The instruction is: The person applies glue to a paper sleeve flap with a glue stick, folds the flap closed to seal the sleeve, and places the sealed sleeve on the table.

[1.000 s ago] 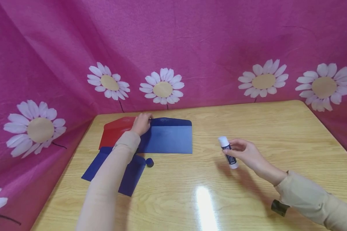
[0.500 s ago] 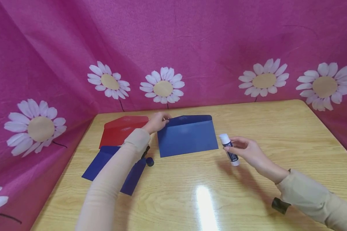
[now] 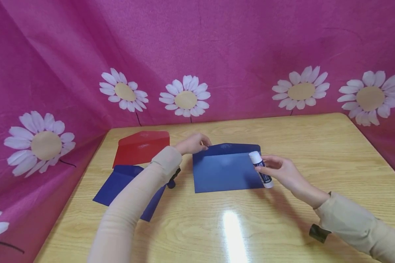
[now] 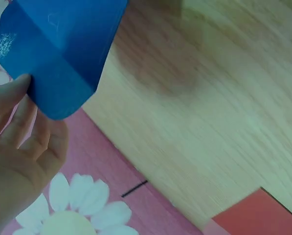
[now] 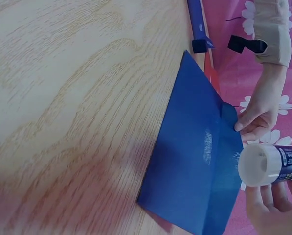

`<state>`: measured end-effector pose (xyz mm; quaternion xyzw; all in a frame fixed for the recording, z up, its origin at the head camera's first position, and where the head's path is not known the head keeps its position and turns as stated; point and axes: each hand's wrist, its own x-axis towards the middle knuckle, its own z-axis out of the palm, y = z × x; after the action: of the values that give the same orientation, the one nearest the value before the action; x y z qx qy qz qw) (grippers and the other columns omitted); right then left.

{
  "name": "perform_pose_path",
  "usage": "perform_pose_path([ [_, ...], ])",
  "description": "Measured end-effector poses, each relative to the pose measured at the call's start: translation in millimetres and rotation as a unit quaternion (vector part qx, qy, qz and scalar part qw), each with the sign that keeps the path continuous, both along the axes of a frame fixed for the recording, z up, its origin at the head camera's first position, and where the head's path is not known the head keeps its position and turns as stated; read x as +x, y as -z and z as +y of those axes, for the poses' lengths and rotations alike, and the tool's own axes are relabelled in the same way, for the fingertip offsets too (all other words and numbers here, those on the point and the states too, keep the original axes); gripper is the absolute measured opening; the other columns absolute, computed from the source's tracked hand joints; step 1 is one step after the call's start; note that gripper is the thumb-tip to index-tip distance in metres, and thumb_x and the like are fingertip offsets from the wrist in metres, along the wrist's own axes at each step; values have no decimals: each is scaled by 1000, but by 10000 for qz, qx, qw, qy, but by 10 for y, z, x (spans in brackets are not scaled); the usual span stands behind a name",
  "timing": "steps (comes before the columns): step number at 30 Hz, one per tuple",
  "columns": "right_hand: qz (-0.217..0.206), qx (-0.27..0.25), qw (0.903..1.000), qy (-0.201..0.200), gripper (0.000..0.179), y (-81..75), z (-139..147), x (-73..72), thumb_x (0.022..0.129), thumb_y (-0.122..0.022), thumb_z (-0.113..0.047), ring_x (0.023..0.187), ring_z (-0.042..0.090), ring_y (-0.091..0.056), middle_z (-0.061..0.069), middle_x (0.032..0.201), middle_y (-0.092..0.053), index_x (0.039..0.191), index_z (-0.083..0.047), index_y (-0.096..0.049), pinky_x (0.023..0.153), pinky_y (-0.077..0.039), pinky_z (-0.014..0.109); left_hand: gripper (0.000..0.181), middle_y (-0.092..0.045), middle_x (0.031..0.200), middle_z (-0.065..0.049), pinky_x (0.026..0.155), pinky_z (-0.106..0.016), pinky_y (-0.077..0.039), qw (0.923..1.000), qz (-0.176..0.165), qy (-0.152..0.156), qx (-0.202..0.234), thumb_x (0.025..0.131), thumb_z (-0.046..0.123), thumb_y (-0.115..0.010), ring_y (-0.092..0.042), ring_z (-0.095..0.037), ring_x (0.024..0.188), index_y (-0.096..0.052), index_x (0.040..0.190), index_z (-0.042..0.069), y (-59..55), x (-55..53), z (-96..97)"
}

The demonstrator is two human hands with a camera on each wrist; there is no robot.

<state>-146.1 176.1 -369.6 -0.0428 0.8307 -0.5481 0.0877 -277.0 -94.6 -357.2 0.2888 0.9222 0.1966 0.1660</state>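
Observation:
Near the middle of the table in the head view, my left hand point(image 3: 195, 143) pinches the upper left corner of a blue envelope point(image 3: 225, 171) by its unfolded flap. The left wrist view shows thumb and fingers on the edge of the envelope point(image 4: 62, 58), with whitish marks on the flap. My right hand point(image 3: 288, 179) holds a glue stick point(image 3: 262, 171) with a white end and dark label, tilted, in front of the envelope's right end. The right wrist view shows the round white end of the glue stick point(image 5: 260, 165) close to the flap. Whether they touch cannot be told.
A red envelope point(image 3: 141, 148) with its flap unfolded lies at the back left. Another darker blue envelope point(image 3: 118, 182) lies nearer, partly covered by the left sleeve. A small dark cap point(image 3: 171, 184) stands beside it. A pink flowered cloth point(image 3: 237, 54) hangs behind the table point(image 3: 283, 226).
My left hand has drawn the blue envelope rightward and nearer, away from the red envelope, up to the glue stick. The right hand has stayed nearly still.

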Motion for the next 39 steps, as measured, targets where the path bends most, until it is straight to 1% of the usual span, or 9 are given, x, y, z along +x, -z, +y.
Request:
perform_pose_path([
  [3,-39,-10,10000,-28,55,-7,-3,-1,80,-65,-31,93,8,-55,17,110,-59,122,2,-49,76,-45,25,19,-62,99,-8,80,-27,-46,9998,-156,91,-127,86,3,-55,-55,-18,92,-63,103,3,31,31,40],
  [5,-95,-12,9999,-42,56,-7,-8,-2,80,-65,-31,98,14,-55,18,112,-58,122,2,-49,76,-45,26,18,-63,97,-8,79,-25,-46,9994,-114,272,-158,85,2,-56,-55,-18,90,-64,101,2,58,51,59],
  [7,-109,9,9999,-60,56,-11,-13,0,80,-64,-31,101,18,-53,19,114,-56,122,2,-49,76,-45,26,17,-63,95,-8,78,-25,-45,9991,-155,352,-173,84,1,-56,-55,-17,89,-65,99,2,83,74,76],
  [9,-99,9,9999,-62,56,-12,-18,1,80,-64,-31,100,17,-53,19,114,-56,123,3,-48,76,-45,27,17,-63,93,-7,76,-24,-46,9989,-216,386,-166,84,0,-57,-55,-17,87,-65,98,2,101,96,90],
  [14,24,-1,10000,-79,55,0,-24,-5,80,-65,-30,88,4,-55,17,109,-59,121,3,-50,73,-46,26,17,-63,91,-7,74,-23,-46,9983,-327,416,-254,83,-2,-57,-55,-16,85,-65,97,2,145,141,104],
  [17,27,39,10000,-60,54,15,-23,-9,79,-66,-30,87,4,-55,17,108,-60,120,3,-51,73,-46,26,18,-63,89,-7,74,-23,-45,9975,-405,439,-376,83,-2,-56,-55,-15,83,-65,98,2,175,163,111],
  [22,4,92,9999,-86,55,24,-23,-13,79,-66,-31,92,11,-55,19,109,-59,120,2,-51,73,-46,27,17,-61,88,-5,72,-24,-45,9953,-630,393,-627,84,-1,-55,-52,-14,80,-63,98,4,209,202,122],
  [31,150,231,9994,-189,53,32,-39,-20,81,-64,-28,97,24,-55,20,106,-59,120,4,-51,70,-47,27,14,-62,86,-6,72,-25,-45,9943,-372,545,-840,83,0,-57,-52,-14,78,-64,95,3,255,239,131],
  [39,300,315,9983,-388,52,25,-61,-33,82,-62,-27,98,28,-54,23,109,-58,121,4,-50,68,-48,28,12,-61,83,-6,74,-26,-44,9932,110,664,-954,82,0,-58,-54,-16,78,-64,92,3,322,259,126],
])
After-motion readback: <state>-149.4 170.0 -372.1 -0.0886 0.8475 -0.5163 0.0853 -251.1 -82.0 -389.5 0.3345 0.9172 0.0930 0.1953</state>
